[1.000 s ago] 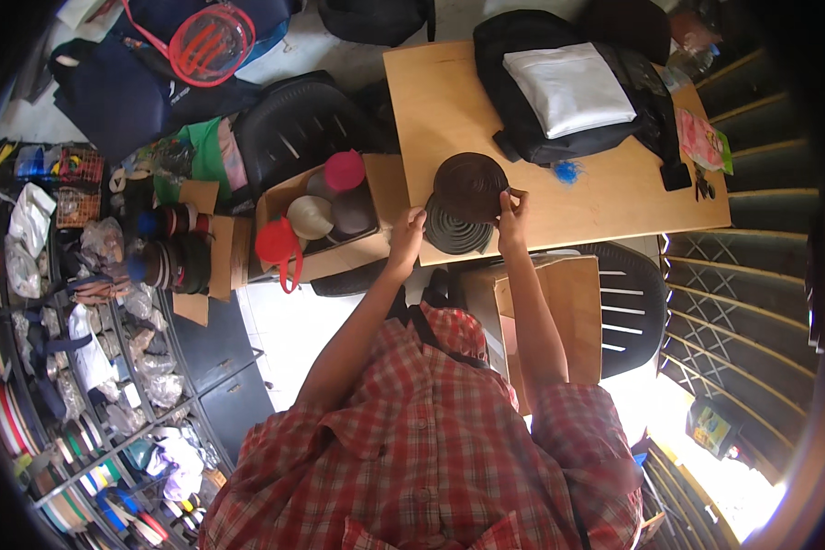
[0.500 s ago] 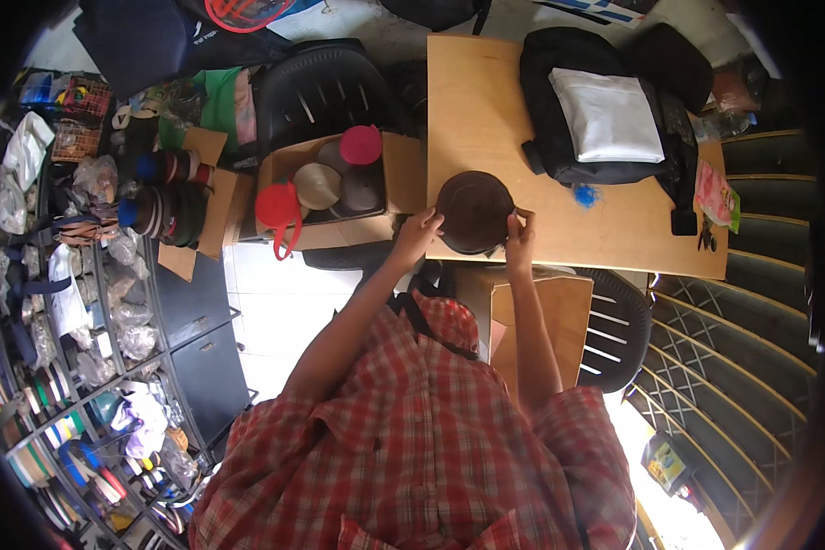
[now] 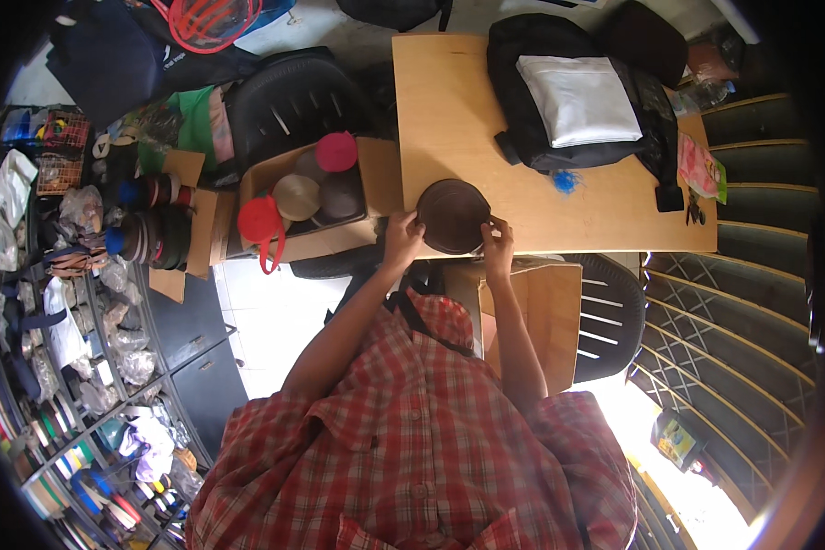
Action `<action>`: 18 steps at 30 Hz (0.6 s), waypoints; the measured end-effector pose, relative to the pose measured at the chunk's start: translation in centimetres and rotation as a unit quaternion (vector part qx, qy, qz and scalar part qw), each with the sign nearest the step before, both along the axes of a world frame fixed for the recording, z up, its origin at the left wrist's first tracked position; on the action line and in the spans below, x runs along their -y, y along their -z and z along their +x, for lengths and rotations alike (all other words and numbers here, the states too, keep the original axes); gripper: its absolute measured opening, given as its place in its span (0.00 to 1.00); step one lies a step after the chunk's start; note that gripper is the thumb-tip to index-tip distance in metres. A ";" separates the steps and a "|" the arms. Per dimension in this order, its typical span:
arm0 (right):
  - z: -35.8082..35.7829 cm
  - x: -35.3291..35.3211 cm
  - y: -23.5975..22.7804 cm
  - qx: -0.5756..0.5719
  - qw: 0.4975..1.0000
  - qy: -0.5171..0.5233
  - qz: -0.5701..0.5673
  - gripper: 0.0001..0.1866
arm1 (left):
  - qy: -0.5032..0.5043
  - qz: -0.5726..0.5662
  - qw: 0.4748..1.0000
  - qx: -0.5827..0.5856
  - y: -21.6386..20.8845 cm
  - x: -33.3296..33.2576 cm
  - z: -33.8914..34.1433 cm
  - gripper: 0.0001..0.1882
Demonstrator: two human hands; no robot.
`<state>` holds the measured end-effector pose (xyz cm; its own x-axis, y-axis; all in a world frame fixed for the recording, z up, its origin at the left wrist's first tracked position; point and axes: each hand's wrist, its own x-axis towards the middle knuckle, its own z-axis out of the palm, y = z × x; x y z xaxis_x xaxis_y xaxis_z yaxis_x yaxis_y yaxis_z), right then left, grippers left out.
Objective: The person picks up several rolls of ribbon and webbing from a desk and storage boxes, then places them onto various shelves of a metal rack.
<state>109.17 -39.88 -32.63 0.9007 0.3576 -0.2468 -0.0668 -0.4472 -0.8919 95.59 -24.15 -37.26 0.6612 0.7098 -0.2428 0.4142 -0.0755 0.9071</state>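
Plainly, thing in hand: a dark brown round roll [image 3: 453,215], disc-shaped like a wound spool of tape or webbing, lying flat on the near edge of the wooden table [image 3: 449,110].
Handling: it looks firm as a whole but probably soft at the wound edge and light to middling in weight; the outer turn could loosen if it is held carelessly.
Where to hold: best taken at opposite sides of the rim, as it is held here, or with a palm under the flat face.
Look: the face is matte, dark and even in colour, with a faint circular ridge; finer detail is too small to tell.
Left hand [image 3: 401,240]: fingers curled against the roll's left rim, touching it.
Right hand [image 3: 499,244]: fingertips pressed to the right rim, so the two hands sit apart with the roll clasped between them.
Just left: an open cardboard box [image 3: 376,174] holding more rolls, one pink [image 3: 336,151], one tan [image 3: 296,196], one red [image 3: 259,220].
Farther back on the table: a black backpack [image 3: 532,101] with a white flat package [image 3: 582,99] on it.
Below the table edge: a black plastic chair [image 3: 610,312] and a brown carton [image 3: 545,312].
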 end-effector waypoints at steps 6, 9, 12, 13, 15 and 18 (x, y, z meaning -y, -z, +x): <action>-0.4 0.3 0.1 0.025 1.000 -0.010 0.011 0.17 | -0.038 0.028 0.998 0.040 0.7 0.1 0.2 0.19; -0.8 0.3 0.9 0.009 1.000 -0.004 0.019 0.18 | -0.026 0.042 0.999 0.020 0.2 -0.2 0.0 0.20; -1.0 0.5 1.1 0.022 1.000 -0.016 0.008 0.19 | -0.005 0.078 0.997 -0.017 -0.9 -0.2 0.0 0.21; -0.9 0.6 1.1 0.019 1.000 -0.016 0.017 0.19 | 0.011 0.114 0.993 -0.040 -1.3 -0.2 0.1 0.22; -1.1 0.7 0.9 0.009 0.999 -0.027 0.026 0.19 | -0.008 0.076 0.996 -0.043 -1.8 -0.1 0.1 0.22; -0.8 1.1 1.2 0.028 0.999 -0.018 0.023 0.18 | -0.024 0.007 0.998 -0.049 -2.1 -0.4 0.3 0.22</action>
